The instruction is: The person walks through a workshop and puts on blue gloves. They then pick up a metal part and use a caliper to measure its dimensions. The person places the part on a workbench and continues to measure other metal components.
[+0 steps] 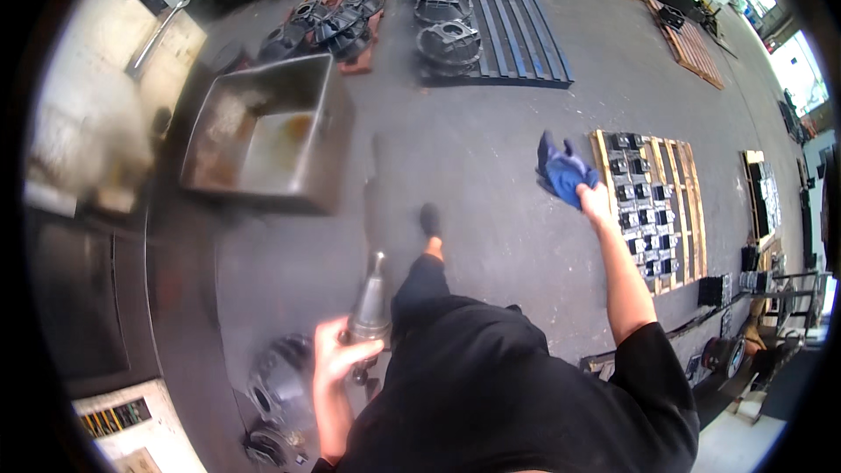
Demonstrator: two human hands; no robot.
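My left hand [337,355], low and left of my body, is wrapped round a tapered metal tool holder [372,302]. Its narrow end, tipped with a small knob, points up and away from me; the lower end is partly hidden by my fingers. Out to the right, my right hand [596,201] grips dark blue work gloves [563,168], their fingers sticking out past my grasp. I cannot tell whether it is one glove or a pair. Below the gloves is grey floor, with a wooden pallet just to the right.
An open metal bin [337,144] stands ahead on the left, beside a machine. Dark round castings [448,45] sit by a blue slatted pallet [526,35] farther off. Small metal parts fill part of the wooden pallet [692,210]. Another casting [280,377] lies low left.
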